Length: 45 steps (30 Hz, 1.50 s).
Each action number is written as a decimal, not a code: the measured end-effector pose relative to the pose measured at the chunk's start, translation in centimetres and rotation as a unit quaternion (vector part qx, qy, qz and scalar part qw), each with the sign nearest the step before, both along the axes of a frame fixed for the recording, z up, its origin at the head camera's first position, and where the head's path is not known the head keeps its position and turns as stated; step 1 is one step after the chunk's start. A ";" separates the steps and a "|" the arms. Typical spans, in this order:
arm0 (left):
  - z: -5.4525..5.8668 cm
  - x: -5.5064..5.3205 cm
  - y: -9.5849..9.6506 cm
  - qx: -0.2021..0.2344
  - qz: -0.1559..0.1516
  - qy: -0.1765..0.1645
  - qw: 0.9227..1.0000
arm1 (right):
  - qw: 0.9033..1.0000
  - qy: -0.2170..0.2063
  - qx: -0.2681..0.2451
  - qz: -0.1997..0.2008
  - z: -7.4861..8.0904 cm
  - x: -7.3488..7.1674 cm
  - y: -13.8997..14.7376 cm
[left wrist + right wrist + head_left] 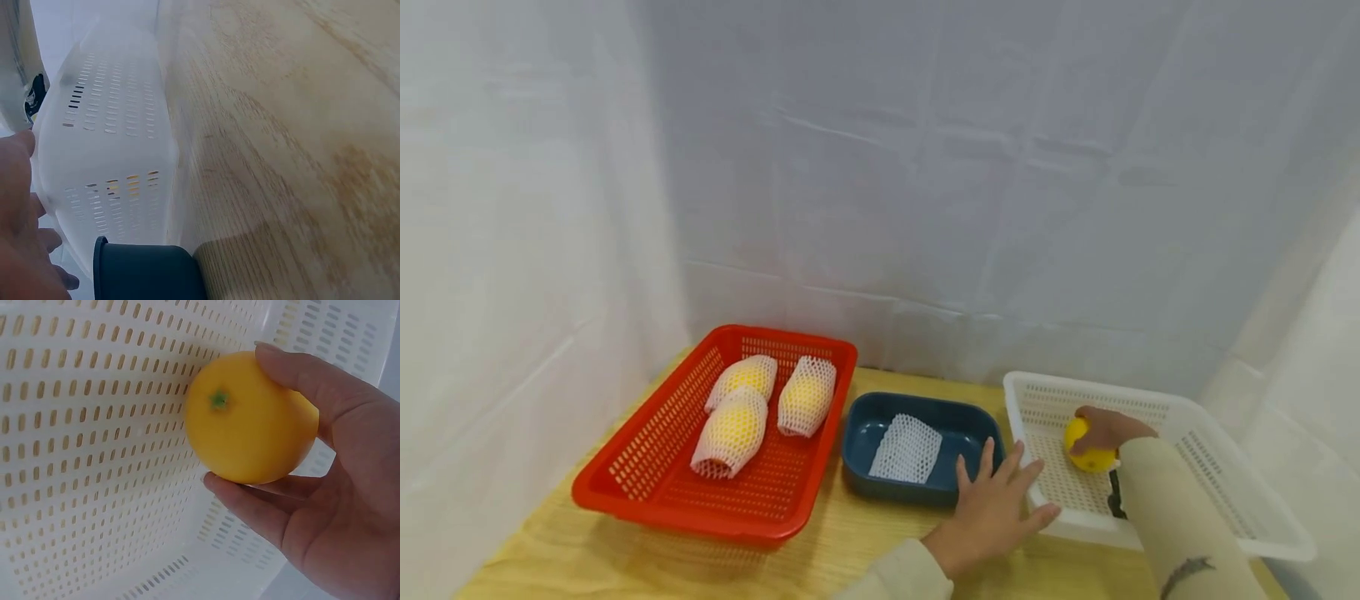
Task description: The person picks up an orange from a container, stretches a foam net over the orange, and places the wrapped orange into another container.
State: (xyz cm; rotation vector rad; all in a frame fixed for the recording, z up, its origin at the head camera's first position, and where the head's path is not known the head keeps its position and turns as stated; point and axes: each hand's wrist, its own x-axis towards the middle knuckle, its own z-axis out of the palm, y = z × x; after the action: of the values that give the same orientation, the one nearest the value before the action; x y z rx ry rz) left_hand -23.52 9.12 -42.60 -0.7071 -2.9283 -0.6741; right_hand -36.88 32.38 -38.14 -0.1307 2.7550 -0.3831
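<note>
My right hand (1108,433) grips a yellow orange (250,419) inside the white basket (1285,529), thumb on one side and fingers on the other. A small green stem spot shows on the fruit in the right wrist view. My left hand (988,512) has its fingers spread, between the blue dish (865,492) and the near left corner of the white basket. Its fingertips are at the basket's rim; whether they touch it I cannot tell. A white foam net sleeve (906,450) lies in the blue dish.
At the left stands a red basket (760,529). It holds three yellow fruits in foam nets: one net-wrapped fruit (730,433) in front, another (752,377) behind it and a third (807,396) to the right. All stand on a wooden table (647,567), with white sheeting (850,167) behind.
</note>
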 end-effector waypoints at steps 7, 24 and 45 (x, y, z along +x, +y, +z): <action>0.2 0.2 0.6 -0.011 -0.006 0.001 1.000 | 1.000 0.024 0.001 0.021 1.3 0.8 0.7; 0.2 0.1 -0.8 0.026 0.006 -0.003 1.000 | 0.970 0.190 -0.081 0.131 5.8 5.2 -1.7; 3.9 1.3 -11.0 0.380 -0.032 -0.128 0.916 | 0.865 0.390 -0.234 0.210 0.8 13.2 -11.9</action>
State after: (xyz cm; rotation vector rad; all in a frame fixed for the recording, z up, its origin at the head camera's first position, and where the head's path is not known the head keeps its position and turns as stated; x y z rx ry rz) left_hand -22.24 -1.90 -38.67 -0.6394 -2.4816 -1.8728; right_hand -23.70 20.52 -37.31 -1.2359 3.1706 -1.0539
